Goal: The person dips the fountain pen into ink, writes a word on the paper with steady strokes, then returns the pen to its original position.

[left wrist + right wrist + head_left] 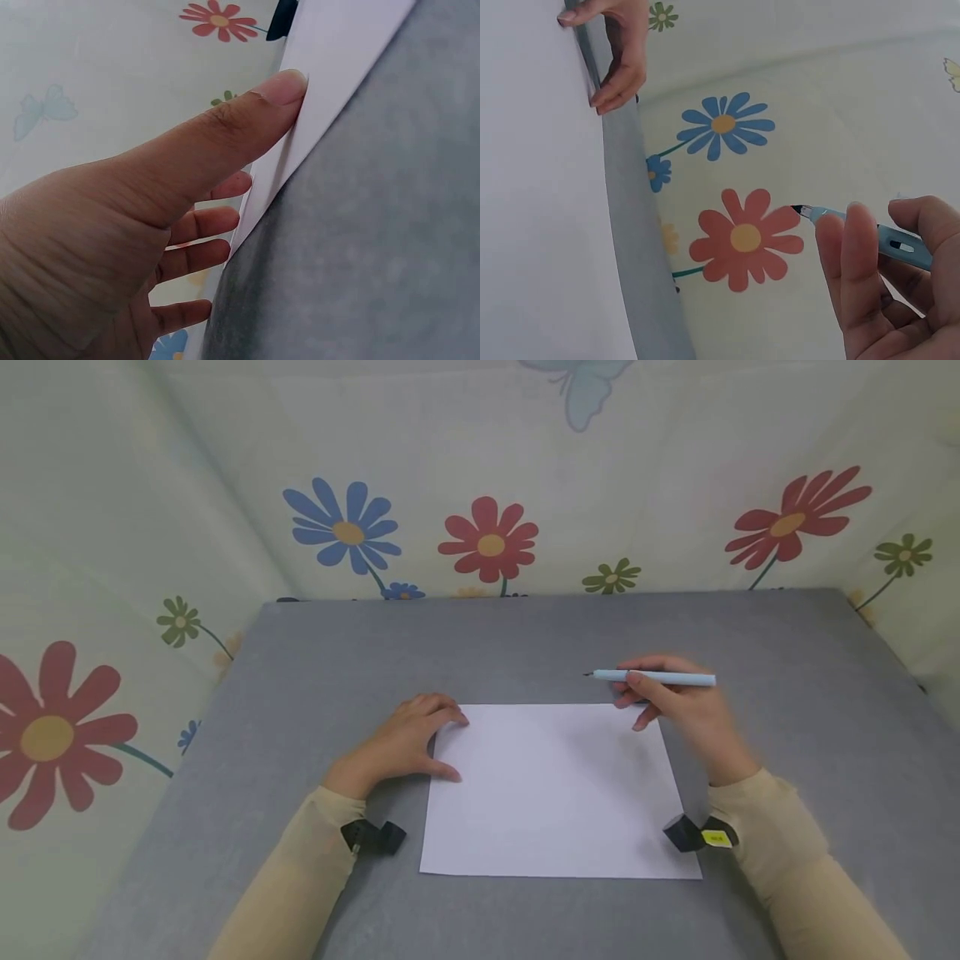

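A blank white sheet of paper [547, 802] lies flat on the grey table. My left hand [408, 739] rests at its upper left edge, with thumb and fingers spread and the fingertips on the paper. In the left wrist view, the thumb [225, 124] lies over the sheet's edge. Above the sheet's far right corner, my right hand [690, 714] pinches a light blue fountain pen [678, 678] between thumb and fingers. Its bare dark nib points left, clear of the paper. The right wrist view shows the pen [904, 246] from the side, partly hidden by fingers.
The grey tabletop [360, 652] extends around the sheet on every side. A pale curtain [637, 460] printed with flowers and a butterfly hangs behind the table and along its sides. Each sleeve carries a small black camera [684, 832] at the wrist.
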`<state>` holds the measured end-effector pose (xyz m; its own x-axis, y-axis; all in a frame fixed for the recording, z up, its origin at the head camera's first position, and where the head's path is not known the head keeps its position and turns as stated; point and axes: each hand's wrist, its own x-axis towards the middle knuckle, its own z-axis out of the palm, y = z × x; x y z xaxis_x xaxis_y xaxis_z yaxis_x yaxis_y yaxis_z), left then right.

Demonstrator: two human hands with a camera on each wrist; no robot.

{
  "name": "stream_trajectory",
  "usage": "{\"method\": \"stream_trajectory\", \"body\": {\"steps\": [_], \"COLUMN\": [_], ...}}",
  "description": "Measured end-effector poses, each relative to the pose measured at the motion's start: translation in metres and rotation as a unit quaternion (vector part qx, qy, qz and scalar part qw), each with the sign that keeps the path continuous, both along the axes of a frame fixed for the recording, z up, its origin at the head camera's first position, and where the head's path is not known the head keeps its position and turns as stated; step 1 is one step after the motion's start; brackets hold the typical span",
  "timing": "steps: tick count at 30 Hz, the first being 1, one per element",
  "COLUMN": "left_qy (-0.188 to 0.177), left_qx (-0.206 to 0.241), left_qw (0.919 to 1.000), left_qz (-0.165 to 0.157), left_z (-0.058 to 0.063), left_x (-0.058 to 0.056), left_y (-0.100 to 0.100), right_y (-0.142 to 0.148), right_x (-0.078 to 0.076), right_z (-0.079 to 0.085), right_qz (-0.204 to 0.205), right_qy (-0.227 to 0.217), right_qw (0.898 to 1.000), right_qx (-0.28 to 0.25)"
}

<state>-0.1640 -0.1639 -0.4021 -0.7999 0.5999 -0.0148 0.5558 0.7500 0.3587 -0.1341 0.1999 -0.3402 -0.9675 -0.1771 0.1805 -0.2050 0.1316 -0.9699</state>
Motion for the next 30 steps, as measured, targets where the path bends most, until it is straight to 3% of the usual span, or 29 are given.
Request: {"method": "stream_trajectory", "body": {"steps": [7, 13, 30], "left_qy": [0.001, 0.000, -0.001], "left_qx": [0.001, -0.001, -0.007], "left_qw": [1.0000, 1.0000, 1.0000], "left_qz": [-0.001, 0.001, 0.001], "left_z": [0.000, -0.001, 0.003], "left_x": [0.000, -0.001, 0.000], "left_y": [0.000, 0.000, 0.001], "right_y": [-0.020, -0.032, -0.052], "right_x": [0.004, 0.007, 0.012], "right_z": [-0.008, -0.013, -0.029], "right_qz": [-0.005, 0.010, 0.051], "right_qy": [0.012, -0.003, -0.029], "right_qw": [0.999, 0.999, 0.998], "right_qx": [0.033, 0.039, 0.020]}}
